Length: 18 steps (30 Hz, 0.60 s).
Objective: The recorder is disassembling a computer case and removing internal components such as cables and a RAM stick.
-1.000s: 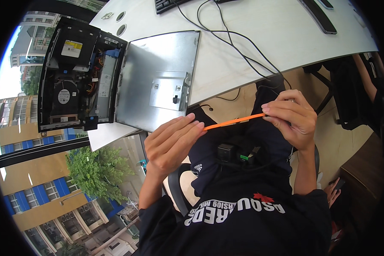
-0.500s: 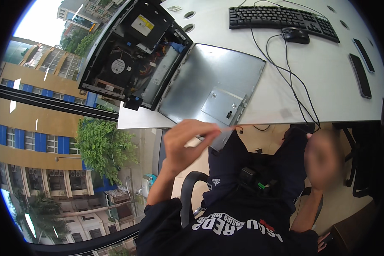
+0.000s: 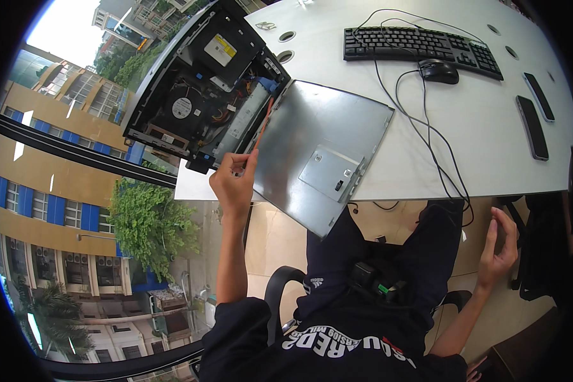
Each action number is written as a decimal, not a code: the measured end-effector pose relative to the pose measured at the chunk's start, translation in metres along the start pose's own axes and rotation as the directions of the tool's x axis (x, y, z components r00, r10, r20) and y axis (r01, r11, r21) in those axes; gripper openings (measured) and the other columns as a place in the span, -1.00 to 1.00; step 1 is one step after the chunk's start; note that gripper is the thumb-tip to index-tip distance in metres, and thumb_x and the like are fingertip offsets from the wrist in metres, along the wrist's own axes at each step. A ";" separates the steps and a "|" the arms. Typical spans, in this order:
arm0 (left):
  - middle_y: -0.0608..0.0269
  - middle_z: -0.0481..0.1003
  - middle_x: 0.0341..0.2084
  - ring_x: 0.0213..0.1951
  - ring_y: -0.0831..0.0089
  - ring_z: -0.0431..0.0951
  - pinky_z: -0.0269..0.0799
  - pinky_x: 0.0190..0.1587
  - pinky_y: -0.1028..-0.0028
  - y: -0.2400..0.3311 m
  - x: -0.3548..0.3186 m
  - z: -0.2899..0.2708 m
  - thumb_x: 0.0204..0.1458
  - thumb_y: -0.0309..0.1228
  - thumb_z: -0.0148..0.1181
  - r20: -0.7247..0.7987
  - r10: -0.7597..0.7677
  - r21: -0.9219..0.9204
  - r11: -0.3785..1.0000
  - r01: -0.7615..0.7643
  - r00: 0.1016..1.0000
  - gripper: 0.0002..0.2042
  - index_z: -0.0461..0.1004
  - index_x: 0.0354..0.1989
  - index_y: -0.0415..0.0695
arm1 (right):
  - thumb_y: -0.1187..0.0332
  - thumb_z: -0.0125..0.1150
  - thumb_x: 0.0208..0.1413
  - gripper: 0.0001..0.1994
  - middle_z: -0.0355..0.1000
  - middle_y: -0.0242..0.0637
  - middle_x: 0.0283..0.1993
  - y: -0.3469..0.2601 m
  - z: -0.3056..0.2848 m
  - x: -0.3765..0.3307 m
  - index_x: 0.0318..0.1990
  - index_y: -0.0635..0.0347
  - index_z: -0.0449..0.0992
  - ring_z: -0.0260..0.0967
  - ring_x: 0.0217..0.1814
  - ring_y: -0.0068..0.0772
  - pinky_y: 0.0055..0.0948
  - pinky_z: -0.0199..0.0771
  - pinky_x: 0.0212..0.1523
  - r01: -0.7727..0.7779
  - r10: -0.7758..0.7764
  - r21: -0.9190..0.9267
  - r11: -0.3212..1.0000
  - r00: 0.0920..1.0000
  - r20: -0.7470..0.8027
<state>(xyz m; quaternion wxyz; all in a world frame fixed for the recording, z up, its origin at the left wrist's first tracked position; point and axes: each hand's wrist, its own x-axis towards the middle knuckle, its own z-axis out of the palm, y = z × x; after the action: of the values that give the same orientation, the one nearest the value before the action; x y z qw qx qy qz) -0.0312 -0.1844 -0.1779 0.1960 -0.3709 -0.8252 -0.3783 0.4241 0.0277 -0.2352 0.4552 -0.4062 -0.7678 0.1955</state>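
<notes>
Left of frame centre, the left hand [image 3: 234,181] pinches a thin orange rod [image 3: 261,129] at its lower end, tip toward the open computer case [image 3: 197,89]. The rod looks light, stiff and slippery, best gripped near that end. At lower right the right hand [image 3: 500,245] hangs slack-fingered, holding nothing.

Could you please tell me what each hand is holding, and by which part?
The left hand pinches the orange tool by its lower end. The right hand holds nothing.

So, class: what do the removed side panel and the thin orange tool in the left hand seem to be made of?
Side panel: probably sheet metal, with a dull grey brushed sheen and a thin flat edge. Orange tool, pinched in the left hand: likely plastic, with a uniform matte orange colour and no metallic glint, though it is too slim to be sure.
</notes>
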 end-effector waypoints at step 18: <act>0.20 0.57 -0.22 -0.08 0.18 0.54 0.45 -0.01 0.25 -0.003 0.021 0.041 0.10 -0.32 0.39 0.185 0.264 0.165 0.941 -0.295 0.947 -0.76 0.59 -0.15 -0.18 | 0.67 0.08 0.18 -0.52 0.33 -0.17 0.42 0.034 0.059 -0.004 0.28 0.24 0.40 0.13 0.56 0.00 -0.06 0.14 0.50 0.100 -0.133 -0.201 0.974 0.979 -0.156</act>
<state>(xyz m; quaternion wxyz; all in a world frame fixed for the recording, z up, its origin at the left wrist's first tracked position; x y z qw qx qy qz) -0.0491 -0.1447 -0.1927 0.2156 -0.4932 -0.8094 -0.2348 0.3895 0.0488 -0.2898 0.4879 -0.4174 -0.7645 0.0581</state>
